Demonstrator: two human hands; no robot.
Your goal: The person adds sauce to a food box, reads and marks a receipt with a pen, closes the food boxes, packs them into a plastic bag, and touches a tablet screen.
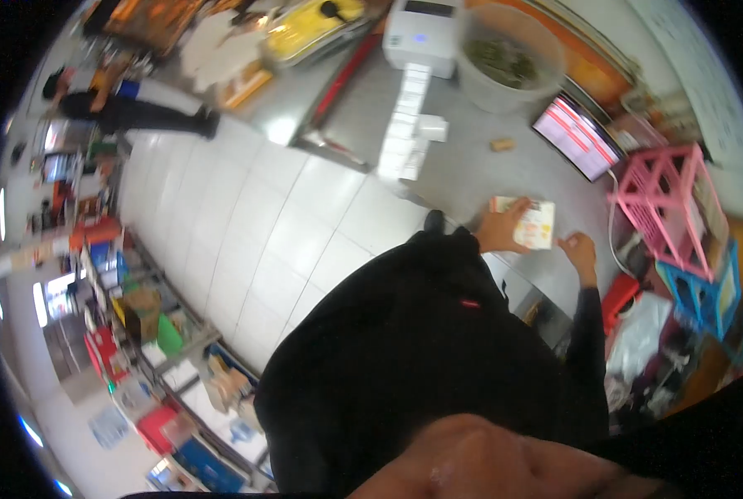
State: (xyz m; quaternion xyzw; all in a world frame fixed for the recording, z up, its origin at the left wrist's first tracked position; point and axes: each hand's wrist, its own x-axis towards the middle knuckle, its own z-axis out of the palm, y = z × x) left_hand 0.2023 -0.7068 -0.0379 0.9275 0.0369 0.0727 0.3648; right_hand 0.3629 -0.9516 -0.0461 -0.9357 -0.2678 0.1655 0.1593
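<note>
- Left hand [496,233]: grip closed on a small printed box [539,223], fingers across its upper face, pale with red and yellow marks.
- Box: at the near edge of the metal table [464,170], in front of the wearer's dark clothing. Cannot tell whether it rests on the surface or is lifted just off it.
- Right hand [583,254]: just beside the box, off its right side. Grip drawn in, fingertips near one another; too blurred to tell if they pinch anything.
- Step in hand, judged from the pose: left hand steadies the box, right hand at close work beside it.
- What a move from here calls for, my reading: left grip firm enough to stop the box turning, right fingertips lined up with its near side, sleeve clear of the white cable [612,233].
- Further up the table: small tan piece [502,145], lit tablet [577,135], label printer [421,41] with a long strip of labels [398,133] trailing to the edge, tub [486,93] of green leaves.
- Pink basket [652,236] right of the cable.
- Another person [130,112] stands well apart, across the tiled floor.
</note>
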